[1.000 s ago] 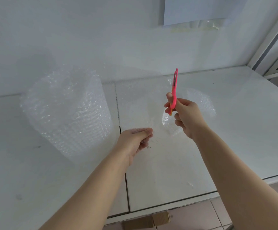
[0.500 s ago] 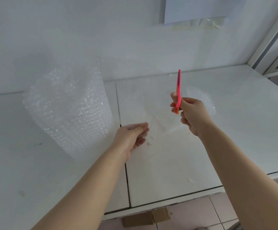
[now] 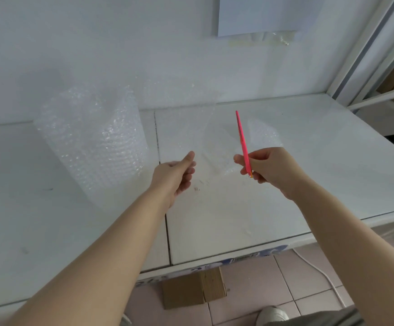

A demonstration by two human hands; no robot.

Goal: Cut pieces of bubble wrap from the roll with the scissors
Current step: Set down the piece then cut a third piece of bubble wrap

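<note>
Standing at the left of the white table (image 3: 308, 161), the bubble wrap roll (image 3: 90, 140) has a sheet (image 3: 184, 123) pulled out. The left hand (image 3: 179, 175) pinches its edge and has lifted it higher. The right hand (image 3: 268, 170) grips the pink scissors (image 3: 242, 142), which point up with blades that look closed. The sheet seems ready for a cut.

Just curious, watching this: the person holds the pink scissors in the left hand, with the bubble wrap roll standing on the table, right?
Not quite: the head view shows the pink scissors in the right hand. The bubble wrap roll does stand on the table.
</note>
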